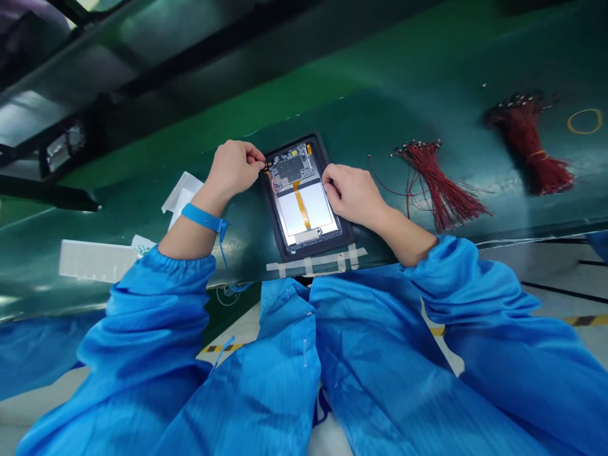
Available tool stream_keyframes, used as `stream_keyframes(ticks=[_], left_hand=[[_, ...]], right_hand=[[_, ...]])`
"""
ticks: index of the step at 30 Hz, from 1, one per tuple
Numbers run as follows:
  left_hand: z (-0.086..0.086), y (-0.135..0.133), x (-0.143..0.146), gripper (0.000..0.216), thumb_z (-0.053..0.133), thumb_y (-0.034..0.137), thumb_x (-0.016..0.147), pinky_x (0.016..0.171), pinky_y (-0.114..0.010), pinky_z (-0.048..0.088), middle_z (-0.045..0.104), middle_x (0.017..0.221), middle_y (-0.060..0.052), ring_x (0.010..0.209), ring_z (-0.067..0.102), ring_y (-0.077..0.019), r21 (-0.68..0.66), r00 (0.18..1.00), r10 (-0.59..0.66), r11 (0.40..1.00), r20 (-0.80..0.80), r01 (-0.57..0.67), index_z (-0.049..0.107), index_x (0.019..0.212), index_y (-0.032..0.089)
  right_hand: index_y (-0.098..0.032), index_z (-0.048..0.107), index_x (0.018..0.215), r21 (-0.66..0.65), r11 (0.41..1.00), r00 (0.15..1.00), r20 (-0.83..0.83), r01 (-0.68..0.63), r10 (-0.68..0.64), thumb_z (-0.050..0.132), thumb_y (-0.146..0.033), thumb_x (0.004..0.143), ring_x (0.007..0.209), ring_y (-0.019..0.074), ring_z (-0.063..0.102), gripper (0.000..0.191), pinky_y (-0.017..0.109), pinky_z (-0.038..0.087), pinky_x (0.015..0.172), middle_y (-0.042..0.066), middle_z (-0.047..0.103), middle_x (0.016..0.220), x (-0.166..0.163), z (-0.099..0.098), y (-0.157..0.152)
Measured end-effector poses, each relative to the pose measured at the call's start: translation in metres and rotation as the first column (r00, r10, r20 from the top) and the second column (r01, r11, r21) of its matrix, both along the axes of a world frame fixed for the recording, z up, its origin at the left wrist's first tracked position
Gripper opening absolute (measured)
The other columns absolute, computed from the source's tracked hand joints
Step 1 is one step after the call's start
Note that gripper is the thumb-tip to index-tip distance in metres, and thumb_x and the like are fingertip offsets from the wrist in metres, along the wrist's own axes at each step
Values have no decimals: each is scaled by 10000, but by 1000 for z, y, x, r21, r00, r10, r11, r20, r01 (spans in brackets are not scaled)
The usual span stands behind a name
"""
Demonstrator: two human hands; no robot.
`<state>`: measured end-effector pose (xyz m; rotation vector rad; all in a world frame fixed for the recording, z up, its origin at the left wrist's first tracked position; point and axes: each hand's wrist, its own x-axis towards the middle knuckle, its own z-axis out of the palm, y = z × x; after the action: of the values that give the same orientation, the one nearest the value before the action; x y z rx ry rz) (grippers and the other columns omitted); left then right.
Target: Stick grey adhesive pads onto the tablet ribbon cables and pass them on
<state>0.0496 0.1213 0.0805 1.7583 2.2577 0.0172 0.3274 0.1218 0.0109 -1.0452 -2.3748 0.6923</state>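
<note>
An opened tablet [324, 204] lies in a black tray-like holder [349, 235] on the green bench, its circuit board [291, 170], silver battery and an orange flat cable exposed. My left hand [236, 166] is closed in a pinch at the tablet's upper left corner, beside small dark and orange parts. What sits between those fingertips is too small to make out. Along the right edge rests my right hand [354, 192], fingers curled and touching that side; anything inside them is hidden. A blue wrist strap [202, 217] circles my left wrist.
Two bundles of thin red wires, one nearer [434, 183] and one farther [534, 145], lie to the right. A rubber band [584, 121] is at the far right. White pieces [97, 260] lie at left. Pale tape [318, 261] marks the bench near its front edge.
</note>
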Motion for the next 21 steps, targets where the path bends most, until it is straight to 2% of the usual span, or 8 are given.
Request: stream_keyframes(ticks=[6, 9, 12, 14, 16, 19, 21], left_hand=[[10, 1, 0, 295, 562, 261, 987, 781, -296, 434, 667, 903, -23, 759, 513, -104, -54, 1000, -6, 999, 14, 7, 763, 1087, 70], [11, 1, 3, 328, 511, 267, 1033, 828, -289, 450, 702, 959, -34, 815, 556, -117, -82, 998, -32, 996, -53, 28, 747, 1113, 54], [7, 1, 5, 283, 505, 217, 1020, 960, -332, 464, 733, 1080, -67, 976, 620, -173, -70, 983, -103, 993, -155, 93, 738, 1091, 72], [0, 1, 5, 223, 529, 201, 998, 1055, -411, 455, 726, 1168, -104, 1136, 625, -244, -21, 966, -154, 988, -208, 153, 725, 1040, 104], [-10, -2, 4, 139, 567, 196, 962, 1078, -480, 452, 711, 1177, -121, 1215, 608, -297, 67, 956, -175, 978, -235, 195, 699, 963, 151], [-16, -16, -1, 59, 602, 194, 903, 980, -468, 487, 686, 1051, -98, 1092, 628, -269, 223, 977, -152, 957, -146, 183, 653, 875, 198], [-11, -37, -14, 53, 599, 218, 891, 899, -411, 494, 661, 975, -66, 957, 621, -214, 320, 994, -111, 941, -13, 109, 648, 883, 200]], right_hand=[[-182, 674, 1036, -7, 1000, 1000, 7, -13, 13, 447, -195, 987, 880, 264, 642, 233, 357, 286, 708, 112, 755, 1018, 1, 2, 0], [-181, 677, 1037, -4, 1000, 1000, 12, -11, 11, 453, -204, 988, 879, 266, 649, 230, 358, 278, 701, 110, 755, 1020, 1, 1, 0], [-184, 675, 1038, -4, 1000, 1000, 7, -15, 15, 455, -204, 986, 886, 266, 651, 228, 356, 281, 702, 108, 755, 1025, 2, 1, 0], [-186, 672, 1034, -6, 1000, 1000, 0, -19, 19, 455, -203, 983, 885, 263, 650, 223, 355, 290, 708, 106, 754, 1022, 2, 0, 1], [-189, 668, 1028, -7, 1000, 1000, -5, -22, 22, 456, -208, 982, 885, 262, 649, 218, 354, 298, 714, 105, 754, 1019, 2, 0, 1], [-190, 666, 1013, 0, 1000, 1000, -11, -25, 25, 451, -217, 984, 879, 264, 649, 219, 356, 309, 718, 107, 751, 1004, 3, 0, 2], [-191, 667, 1003, 3, 1000, 1000, -16, -25, 25, 453, -213, 977, 865, 262, 646, 217, 359, 317, 719, 107, 745, 985, 3, 0, 1]])
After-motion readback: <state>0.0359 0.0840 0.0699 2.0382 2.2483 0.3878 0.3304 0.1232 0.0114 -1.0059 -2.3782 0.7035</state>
